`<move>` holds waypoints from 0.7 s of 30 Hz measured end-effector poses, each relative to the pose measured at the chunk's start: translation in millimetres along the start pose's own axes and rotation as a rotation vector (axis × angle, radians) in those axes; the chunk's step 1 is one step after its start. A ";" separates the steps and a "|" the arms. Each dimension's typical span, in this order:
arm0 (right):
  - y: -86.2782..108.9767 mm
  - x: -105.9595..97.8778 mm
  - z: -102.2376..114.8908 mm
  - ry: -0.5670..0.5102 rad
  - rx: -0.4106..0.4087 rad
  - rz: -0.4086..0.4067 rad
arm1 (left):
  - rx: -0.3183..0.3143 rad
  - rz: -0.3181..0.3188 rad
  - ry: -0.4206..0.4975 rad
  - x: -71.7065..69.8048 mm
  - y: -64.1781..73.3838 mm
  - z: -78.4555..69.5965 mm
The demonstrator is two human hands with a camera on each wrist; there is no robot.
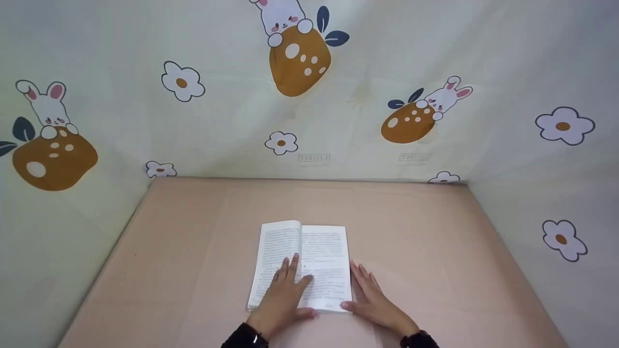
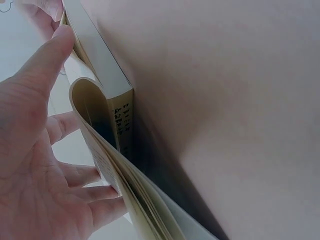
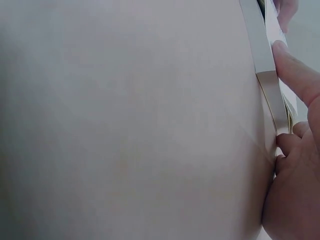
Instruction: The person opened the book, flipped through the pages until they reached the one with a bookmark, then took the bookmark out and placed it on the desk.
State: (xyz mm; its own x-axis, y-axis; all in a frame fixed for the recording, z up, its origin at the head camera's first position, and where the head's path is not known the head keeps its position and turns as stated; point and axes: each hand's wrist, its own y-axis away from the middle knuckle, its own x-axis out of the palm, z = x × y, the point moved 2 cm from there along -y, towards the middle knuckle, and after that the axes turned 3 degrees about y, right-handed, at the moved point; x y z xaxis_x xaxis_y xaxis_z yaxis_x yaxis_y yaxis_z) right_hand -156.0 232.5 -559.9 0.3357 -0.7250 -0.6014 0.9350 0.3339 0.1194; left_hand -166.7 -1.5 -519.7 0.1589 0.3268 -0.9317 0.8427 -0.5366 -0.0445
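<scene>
A thick paperback book (image 1: 324, 261) lies spread on the table, with printed text on both pages. My left hand (image 1: 283, 297) rests over the left page with its fingers spread toward the gutter, the thumb near the lower edge. In the left wrist view, the left-side pages (image 2: 132, 185) bow up in a loop beside the spine (image 2: 122, 120), which bears dark lettering. At the book's right side is my right hand (image 1: 375, 302). Its thumb touches the lower right page corner, and its straight fingers lie along the outer edge. The right wrist view shows fingertips against the page block (image 3: 257, 42).
A pinkish-beige cover (image 1: 193, 241) spreads over the table around the book. Pale fabric walls (image 1: 227, 125) printed with rabbits and flowers enclose the back and both sides. Dark bands (image 1: 245, 337) circle both wrists.
</scene>
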 end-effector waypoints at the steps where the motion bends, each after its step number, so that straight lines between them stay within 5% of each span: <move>1: 0.0 0.1 0.2 -0.001 0.004 -0.001 | -0.001 0.000 -0.005 0.1 -0.3 -0.2; 11: 0.3 0.6 -0.9 0.013 -0.019 -0.024 | 0.018 -0.047 -0.058 2.9 -0.4 -2.7; 21: -0.4 1.7 -1.7 -0.021 -0.027 0.015 | 0.000 -0.014 -0.042 3.8 -2.7 -1.1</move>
State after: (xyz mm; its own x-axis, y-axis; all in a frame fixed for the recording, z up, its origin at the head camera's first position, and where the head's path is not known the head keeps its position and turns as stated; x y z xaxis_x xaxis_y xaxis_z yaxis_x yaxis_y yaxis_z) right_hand -155.9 232.2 -562.3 0.3525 -0.7323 -0.5827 0.9264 0.3609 0.1069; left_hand -167.8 2.1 -522.7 0.1252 0.3015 -0.9452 0.8447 -0.5321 -0.0578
